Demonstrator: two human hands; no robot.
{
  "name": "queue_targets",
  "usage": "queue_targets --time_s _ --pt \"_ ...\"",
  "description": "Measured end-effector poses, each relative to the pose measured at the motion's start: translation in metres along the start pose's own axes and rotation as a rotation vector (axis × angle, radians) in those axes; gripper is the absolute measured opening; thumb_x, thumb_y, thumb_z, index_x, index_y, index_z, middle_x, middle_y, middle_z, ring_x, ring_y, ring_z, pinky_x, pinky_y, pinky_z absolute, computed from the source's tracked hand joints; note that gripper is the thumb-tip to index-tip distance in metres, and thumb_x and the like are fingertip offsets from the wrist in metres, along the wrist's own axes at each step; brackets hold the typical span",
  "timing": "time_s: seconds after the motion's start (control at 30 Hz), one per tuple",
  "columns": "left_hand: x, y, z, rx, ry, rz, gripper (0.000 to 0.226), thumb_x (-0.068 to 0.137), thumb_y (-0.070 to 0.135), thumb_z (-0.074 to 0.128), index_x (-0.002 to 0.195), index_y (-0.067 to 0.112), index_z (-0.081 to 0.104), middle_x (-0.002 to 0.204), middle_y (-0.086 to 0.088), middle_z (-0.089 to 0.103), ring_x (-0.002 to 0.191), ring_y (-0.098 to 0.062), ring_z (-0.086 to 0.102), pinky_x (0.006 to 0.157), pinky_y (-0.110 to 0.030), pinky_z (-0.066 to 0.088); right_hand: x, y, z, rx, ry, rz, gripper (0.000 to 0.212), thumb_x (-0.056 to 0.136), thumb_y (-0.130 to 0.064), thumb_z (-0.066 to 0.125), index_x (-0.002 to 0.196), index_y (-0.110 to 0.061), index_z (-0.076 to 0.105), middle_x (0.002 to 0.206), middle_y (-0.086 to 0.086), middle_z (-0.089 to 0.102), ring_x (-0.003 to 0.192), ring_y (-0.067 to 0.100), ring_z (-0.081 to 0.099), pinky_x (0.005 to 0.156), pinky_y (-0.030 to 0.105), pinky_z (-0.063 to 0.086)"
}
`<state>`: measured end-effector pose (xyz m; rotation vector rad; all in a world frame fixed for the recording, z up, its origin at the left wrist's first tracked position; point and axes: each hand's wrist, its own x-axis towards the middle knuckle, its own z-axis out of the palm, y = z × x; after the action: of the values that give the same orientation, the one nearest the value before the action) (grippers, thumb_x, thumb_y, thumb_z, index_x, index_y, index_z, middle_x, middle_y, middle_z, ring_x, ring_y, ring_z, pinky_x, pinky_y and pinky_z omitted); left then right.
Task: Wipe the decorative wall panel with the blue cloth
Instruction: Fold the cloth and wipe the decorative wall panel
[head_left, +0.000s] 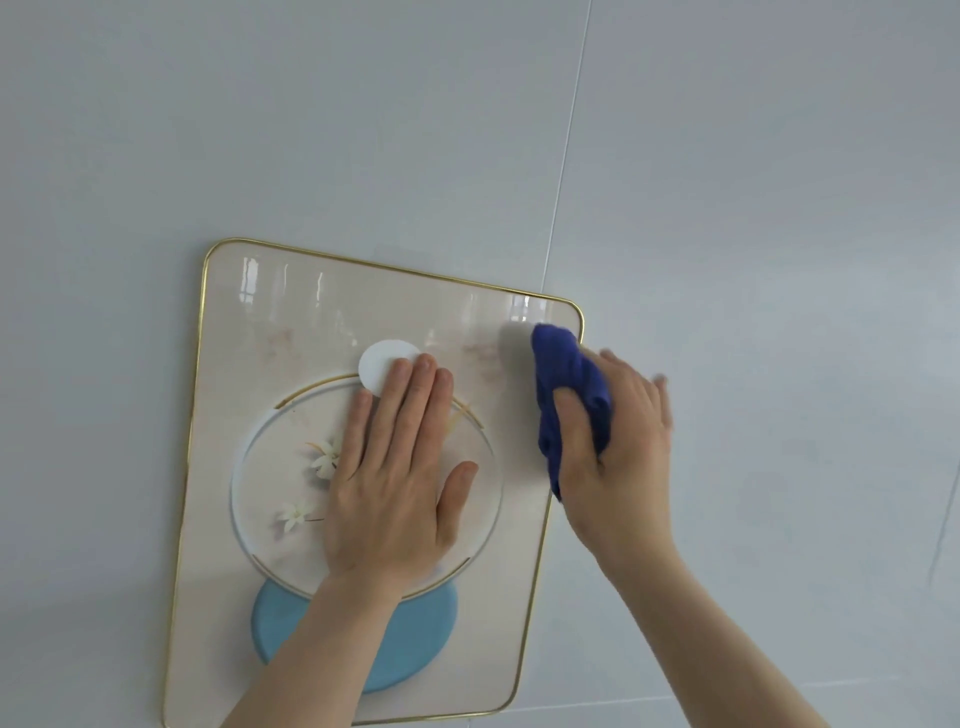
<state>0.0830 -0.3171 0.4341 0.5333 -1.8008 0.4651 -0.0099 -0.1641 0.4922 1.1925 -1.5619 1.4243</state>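
The left hand lies flat, fingers spread, on the glossy gold-rimmed decorative wall panel, which hangs on a pale grey wall. The right hand grips a bunched blue cloth, pressed to the panel's upper right edge.

Pale grey tiled wall

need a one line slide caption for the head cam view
Left hand flat on the gold-rimmed wall panel while the right hand presses a blue cloth at its upper right edge.
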Motion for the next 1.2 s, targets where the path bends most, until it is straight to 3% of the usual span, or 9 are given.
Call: queue_targets --time_s 0.07,0.13,0.17,0.23,0.33,0.47,0.57,0.77,1.2 --pt "0.0 0.0 0.0 -0.008 0.004 0.0 0.07 0.104 0.048 0.019 0.164 0.01 0.016 0.174 -0.007 0.015 0.162 -0.023 0.013 0.131 -0.048 0.015 0.016 -0.007 0.014 0.004 0.02 -0.105 0.041 0.102 -0.012 0.054 0.144 -0.013 0.058 0.144 -0.014 0.054 0.154 0.023 0.037 0.125 0.018 0.024" --pt "0.0 0.0 0.0 -0.016 0.003 0.001 0.07 0.104 0.048 0.019 0.164 0.01 0.016 0.174 -0.007 0.015 0.162 -0.022 0.012 0.131 -0.047 0.014 0.029 -0.013 0.028 -0.041 0.017 -0.212 0.052 0.103 0.003 0.053 0.152 -0.015 0.052 0.164 0.004 0.04 0.16 0.027 0.027 0.12 0.007 0.019" --pt "0.0 0.0 0.0 -0.017 0.001 0.002 0.07 0.104 0.048 0.018 0.164 0.011 0.016 0.174 -0.006 0.014 0.162 -0.022 0.011 0.131 -0.047 0.014 0.033 -0.014 0.035 -0.07 0.006 -0.266 0.057 0.102 0.008 0.051 0.153 -0.016 0.05 0.168 0.009 0.035 0.161 0.029 0.024 0.121 0.008 0.02" --pt "0.0 -0.001 0.001 -0.018 -0.001 0.002 0.07 0.104 0.048 0.018 0.164 0.011 0.015 0.174 -0.006 0.014 0.162 -0.022 0.011 0.131 -0.047 0.014 0.038 -0.013 0.047 -0.141 -0.023 -0.38 0.06 0.099 0.012 0.049 0.153 -0.015 0.051 0.17 0.012 0.034 0.162 0.033 0.022 0.125 0.032 0.034" --pt "-0.001 -0.001 0.001 -0.007 0.001 -0.001 0.07 0.105 0.048 0.017 0.163 0.009 0.017 0.173 -0.007 0.016 0.161 -0.022 0.013 0.13 -0.048 0.017 0.038 -0.004 0.057 -0.217 -0.024 -0.492 0.045 0.106 -0.01 0.049 0.15 -0.011 0.055 0.166 0.014 0.042 0.16 0.037 0.025 0.122 0.057 0.036" --pt "-0.001 -0.001 0.002 -0.02 0.019 0.003 0.07 0.105 0.047 0.017 0.162 0.008 0.021 0.172 -0.008 0.021 0.161 -0.022 0.015 0.129 -0.048 0.019 0.037 -0.005 0.06 -0.197 0.011 -0.52 0.052 0.112 -0.038 0.032 0.147 -0.009 0.058 0.163 0.016 0.045 0.16 0.039 0.026 0.127 0.052 0.031" --pt "0.0 -0.002 0.002 -0.027 0.029 0.0 0.07 0.105 0.047 0.017 0.162 0.008 0.022 0.172 -0.008 0.021 0.161 -0.022 0.015 0.13 -0.048 0.018 0.036 -0.005 0.064 -0.171 0.02 -0.532 0.059 0.113 -0.035 0.019 0.147 -0.007 0.058 0.162 0.017 0.045 0.16 0.039 0.025 0.128 0.052 0.029" --pt "0.0 -0.001 0.003 -0.018 0.038 0.0 0.07 0.105 0.047 0.017 0.162 0.007 0.021 0.172 -0.008 0.02 0.161 -0.022 0.015 0.131 -0.047 0.016 0.039 0.001 0.067 -0.193 0.002 -0.591 0.043 0.109 -0.01 0.041 0.149 0.0 0.052 0.161 0.016 0.047 0.158 0.04 0.028 0.122 0.061 0.036" --pt "-0.002 -0.001 0.002 0.012 0.013 0.008 0.071 0.106 0.047 0.017 0.162 0.004 0.016 0.173 -0.012 0.017 0.161 -0.024 0.013 0.13 -0.048 0.017 0.02 0.026 0.057 -0.306 -0.08 -0.773 0.041 0.102 0.001 0.063 0.143 -0.004 0.062 0.153 0.013 0.057 0.153 0.04 0.04 0.123 0.057 0.039"
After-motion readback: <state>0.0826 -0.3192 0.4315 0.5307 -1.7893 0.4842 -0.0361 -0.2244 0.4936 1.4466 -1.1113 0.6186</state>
